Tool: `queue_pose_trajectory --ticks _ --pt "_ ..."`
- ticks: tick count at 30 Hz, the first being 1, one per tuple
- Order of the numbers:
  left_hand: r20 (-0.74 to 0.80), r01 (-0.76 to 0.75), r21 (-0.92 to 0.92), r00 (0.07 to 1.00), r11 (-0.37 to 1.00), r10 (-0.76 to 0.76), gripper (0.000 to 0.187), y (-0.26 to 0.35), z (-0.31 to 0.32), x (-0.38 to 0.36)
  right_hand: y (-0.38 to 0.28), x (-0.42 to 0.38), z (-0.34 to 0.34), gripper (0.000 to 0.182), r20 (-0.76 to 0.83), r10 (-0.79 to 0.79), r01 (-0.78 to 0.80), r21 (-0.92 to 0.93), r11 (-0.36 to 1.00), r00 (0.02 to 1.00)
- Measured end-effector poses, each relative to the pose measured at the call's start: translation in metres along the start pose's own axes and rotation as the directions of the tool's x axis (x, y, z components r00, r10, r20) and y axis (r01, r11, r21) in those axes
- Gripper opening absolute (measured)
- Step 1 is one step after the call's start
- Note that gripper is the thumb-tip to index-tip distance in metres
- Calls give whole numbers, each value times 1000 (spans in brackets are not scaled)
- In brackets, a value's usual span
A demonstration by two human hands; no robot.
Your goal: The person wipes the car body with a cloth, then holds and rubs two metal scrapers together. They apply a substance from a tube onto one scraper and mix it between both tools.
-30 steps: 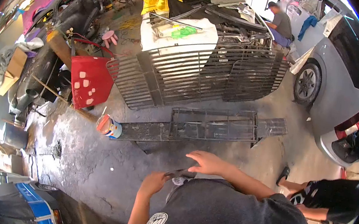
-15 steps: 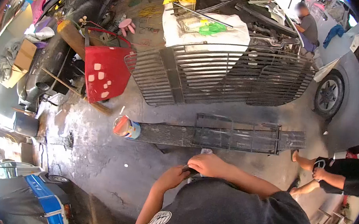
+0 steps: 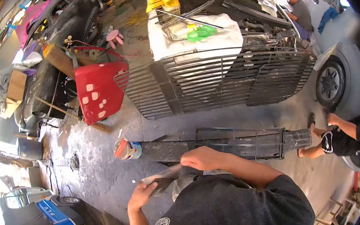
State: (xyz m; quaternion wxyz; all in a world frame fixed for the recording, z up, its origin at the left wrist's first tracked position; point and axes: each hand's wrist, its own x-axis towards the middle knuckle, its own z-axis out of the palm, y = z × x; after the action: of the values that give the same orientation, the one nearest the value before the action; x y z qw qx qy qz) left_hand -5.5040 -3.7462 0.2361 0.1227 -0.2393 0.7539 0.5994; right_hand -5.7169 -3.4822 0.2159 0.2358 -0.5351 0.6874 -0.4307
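My left hand is low and to the left, its fingers closed on one end of a thin, see-through plastic sheet. Higher and to the right, my right hand pinches the sheet's other end. The sheet hangs stretched between both hands in front of my dark shirt. Just beyond my hands lies a long dark board, with a paint can at its left end. A black metal rack rests over the board's right part.
A large black slatted grille spans the area ahead. A red panel leans at the left. Another person stands at the right, and one more is at the far back. A wheel is at the right.
My hands have moved apart, the left one down and leftward, and the plastic now spreads between them. The view has tilted. The person at the right has shifted and stretched out an arm.
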Motion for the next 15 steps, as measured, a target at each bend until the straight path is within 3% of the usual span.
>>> queue_pose_trajectory --ticks 2,5,7,9,10,11,12,14,15 --pt "-117 -62 -156 992 986 44 26 -1 -14 10 35 -29 -7 26 -56 130 -134 -83 987 990" --pt "-185 60 7 981 998 -58 27 19 -40 23 61 -66 -31 32 -47 410 -412 -175 894 911" --pt "-66 17 177 998 984 -6 29 24 -36 40 55 -80 -53 40 25 581 -553 -277 786 814" --pt "60 8 422 998 906 -36 30 44 -18 57 45 -79 -45 50 -267 276 -328 -173 929 923" --pt "115 12 582 989 813 -96 31 63 -1 65 38 -73 -39 56 -416 110 -190 -155 969 903" --pt "155 -2 724 975 690 -160 32 77 16 71 29 -63 -38 62 -356 103 -165 -151 975 929" --pt "271 -134 672 960 728 -73 31 78 31 78 20 -50 -37 68 -294 92 -140 -146 979 951" --pt "473 -382 519 873 765 115 31 73 58 94 10 -25 -22 63 -314 -57 -12 -215 977 948" --pt "477 -384 543 873 747 103 31 74 67 97 4 -17 -21 57 -266 -76 10 -238 971 961"
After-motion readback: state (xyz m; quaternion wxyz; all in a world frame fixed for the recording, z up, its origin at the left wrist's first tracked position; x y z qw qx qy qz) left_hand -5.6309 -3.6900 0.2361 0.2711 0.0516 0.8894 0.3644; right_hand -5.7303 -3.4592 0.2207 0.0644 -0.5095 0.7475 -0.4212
